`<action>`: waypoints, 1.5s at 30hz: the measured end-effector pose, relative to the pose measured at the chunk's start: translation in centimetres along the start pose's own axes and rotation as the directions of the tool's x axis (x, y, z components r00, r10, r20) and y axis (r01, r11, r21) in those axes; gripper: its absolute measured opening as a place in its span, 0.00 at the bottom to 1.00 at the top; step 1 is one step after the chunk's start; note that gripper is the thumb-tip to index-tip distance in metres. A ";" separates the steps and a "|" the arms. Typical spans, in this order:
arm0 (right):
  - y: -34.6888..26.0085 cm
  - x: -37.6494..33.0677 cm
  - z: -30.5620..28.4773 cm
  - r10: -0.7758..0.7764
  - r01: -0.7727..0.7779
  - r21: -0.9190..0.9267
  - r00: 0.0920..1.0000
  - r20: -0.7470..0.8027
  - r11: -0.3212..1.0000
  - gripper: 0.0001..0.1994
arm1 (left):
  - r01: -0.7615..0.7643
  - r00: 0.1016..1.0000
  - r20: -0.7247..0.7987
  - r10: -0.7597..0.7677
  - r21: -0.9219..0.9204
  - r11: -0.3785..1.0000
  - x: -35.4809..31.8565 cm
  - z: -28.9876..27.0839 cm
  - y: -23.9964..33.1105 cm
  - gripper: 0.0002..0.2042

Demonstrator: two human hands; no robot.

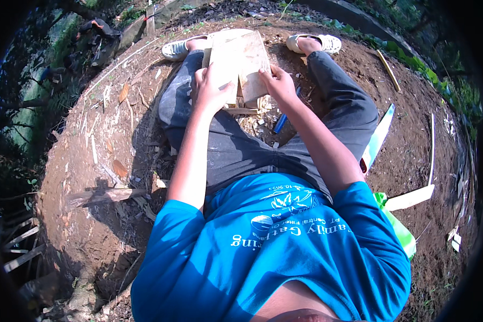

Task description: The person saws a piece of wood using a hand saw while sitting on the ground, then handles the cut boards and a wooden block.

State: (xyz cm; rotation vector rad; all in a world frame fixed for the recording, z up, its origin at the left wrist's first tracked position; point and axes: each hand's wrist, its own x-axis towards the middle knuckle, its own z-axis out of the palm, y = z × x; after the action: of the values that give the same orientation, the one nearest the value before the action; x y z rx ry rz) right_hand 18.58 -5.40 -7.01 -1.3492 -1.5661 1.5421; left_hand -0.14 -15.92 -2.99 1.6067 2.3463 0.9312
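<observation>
While fingers of the left hand (211, 91) and right hand (280, 86) are clamping pale boards (254, 64) at twelve o'clock, uneven pressure could be inviting slippage.

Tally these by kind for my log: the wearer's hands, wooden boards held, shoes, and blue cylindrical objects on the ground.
Bare hands: 2
Held wooden boards: 2
Pale shoes: 2
Blue cylindrical object: 1
Total: 7
</observation>
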 end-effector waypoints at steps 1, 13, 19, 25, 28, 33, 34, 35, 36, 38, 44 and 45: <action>0.4 -0.4 0.3 -0.022 0.022 0.013 0.999 -0.027 1.000 0.18 | 0.003 0.999 0.037 -0.003 -0.016 1.000 0.0 0.0 -0.5 0.27; 0.5 -1.0 0.6 -0.058 0.053 0.118 0.998 0.036 0.992 0.20 | 0.139 0.990 -0.036 -0.138 0.025 0.990 -0.2 0.2 -1.5 0.29; 1.7 0.9 -1.0 -0.007 0.028 -0.214 0.995 0.099 0.976 0.29 | -0.051 0.996 -0.083 0.038 -0.161 0.986 0.1 1.5 -3.8 0.25; -0.2 0.0 -1.1 0.074 -0.062 -0.072 0.982 0.172 0.995 0.28 | -0.045 0.989 -0.143 0.029 -0.110 0.993 -0.1 3.5 -5.7 0.32; -1.5 -0.5 -0.4 0.089 -0.079 -0.067 0.981 0.173 0.995 0.27 | -0.014 0.995 -0.096 0.003 -0.110 0.994 0.1 3.6 -5.8 0.36; -2.3 0.5 -0.3 0.224 -0.214 -0.089 0.967 0.121 0.973 0.24 | -0.022 1.000 0.000 0.022 -0.179 0.984 0.2 3.4 -6.0 0.36; -2.2 0.6 -0.2 0.214 -0.204 -0.083 0.968 0.131 0.975 0.23 | -0.010 1.000 0.005 0.012 -0.185 0.983 0.2 3.3 -5.8 0.36; -2.0 0.7 -0.3 0.203 -0.194 -0.076 0.969 0.141 0.978 0.23 | 0.002 1.000 0.011 0.000 -0.190 0.982 0.2 3.1 -5.6 0.35; -1.8 0.8 -0.3 0.193 -0.185 -0.070 0.969 0.151 0.980 0.22 | -0.008 1.000 0.011 0.011 -0.202 0.979 0.2 2.9 -5.5 0.35; -0.9 0.6 -0.5 0.170 -0.176 0.030 0.973 0.155 0.984 0.22 | -0.032 0.999 0.008 0.034 -0.222 0.975 0.4 2.5 -5.4 0.35; -0.6 -0.5 -0.9 0.095 -0.145 0.278 0.978 0.187 0.950 0.20 | 0.058 0.998 0.035 -0.048 -0.699 0.713 1.4 1.3 -3.4 0.32; -0.4 -0.7 -1.1 0.072 -0.122 0.305 0.983 0.168 0.944 0.20 | 0.211 0.975 0.150 -0.162 -0.851 0.482 1.2 0.2 -1.8 0.30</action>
State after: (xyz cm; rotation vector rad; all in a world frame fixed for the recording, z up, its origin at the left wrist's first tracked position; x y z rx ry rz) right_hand 19.75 -5.57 -6.27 -1.1641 -1.2840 1.9053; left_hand -1.96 -15.24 -3.89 0.8838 1.4647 1.6182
